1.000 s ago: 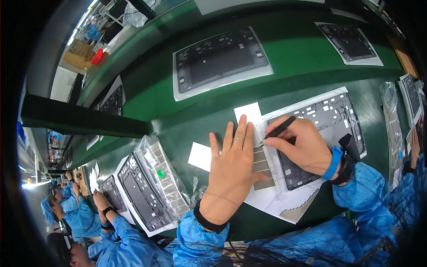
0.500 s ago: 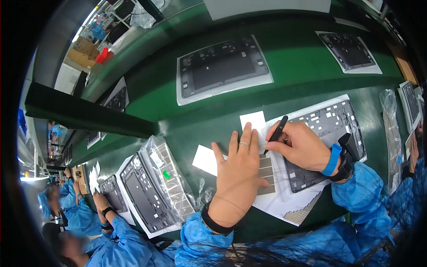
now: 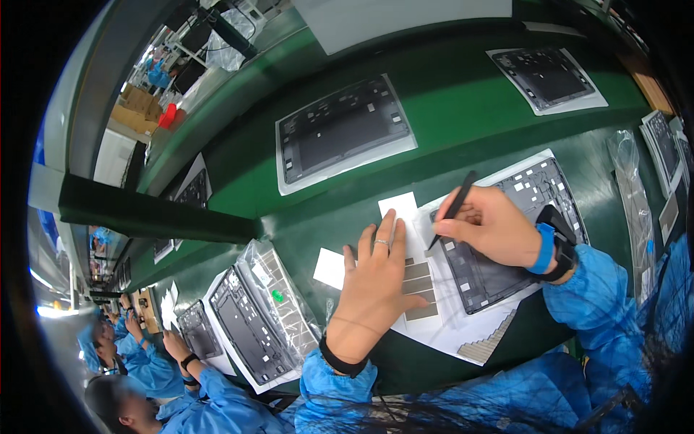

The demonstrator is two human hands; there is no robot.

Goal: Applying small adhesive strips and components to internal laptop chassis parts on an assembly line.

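My left hand [image 3: 372,286] lies flat with its fingers spread, across a white sheet of grey rectangular pads [image 3: 421,291]. In my right hand [image 3: 488,224] is a pair of black tweezers [image 3: 455,206], held like a pen and slanting down. Their tip is beside the upper end of the pad sheet, near the left edge of a dark tablet-shaped housing [image 3: 477,278]. Small white patches dot that housing, which rests on white paper. White card pieces [image 3: 397,205] lie beyond and left of my left hand. Whether the tip holds a pad is too small to tell.
Left stand another dark housing [image 3: 249,325] and a plastic-wrapped pad sheet [image 3: 285,296]. More housings [image 3: 347,130] lie on the green raised shelf [image 3: 448,123]. A green post [image 3: 152,210] juts in at left. A clear plastic bag [image 3: 632,210] lies right; co-workers sit left.
The view has shifted slightly. My right hand has tilted, and the tweezers' tip has moved a little away from the pads. My left hand stays spread on the sheet.
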